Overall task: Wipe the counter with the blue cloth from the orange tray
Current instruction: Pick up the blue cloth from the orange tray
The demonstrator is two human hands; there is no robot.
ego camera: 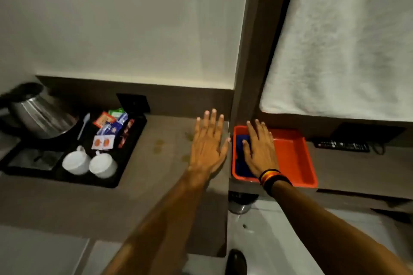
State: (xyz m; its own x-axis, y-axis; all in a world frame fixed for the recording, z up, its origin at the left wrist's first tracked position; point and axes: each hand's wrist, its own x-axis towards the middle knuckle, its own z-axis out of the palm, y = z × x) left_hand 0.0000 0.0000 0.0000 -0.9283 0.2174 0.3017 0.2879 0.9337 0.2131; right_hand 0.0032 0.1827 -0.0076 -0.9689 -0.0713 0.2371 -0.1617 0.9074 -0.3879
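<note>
An orange tray (295, 152) sits on a lower ledge to the right of the brown counter (156, 176). The blue cloth (240, 163) lies folded in the tray's left half. My right hand (259, 149) rests flat on the cloth with its fingers spread, so most of the cloth is hidden. My left hand (209, 143) hovers flat and open over the counter's right edge, next to the tray. A few yellowish stains (159, 144) mark the counter just left of that hand.
A black tray (125, 169) on the counter's left holds a steel kettle (40, 111), two white cups (89, 163), sachets and a spoon. A white towel (342, 51) hangs above the ledge. A remote control (342, 145) lies right of the orange tray.
</note>
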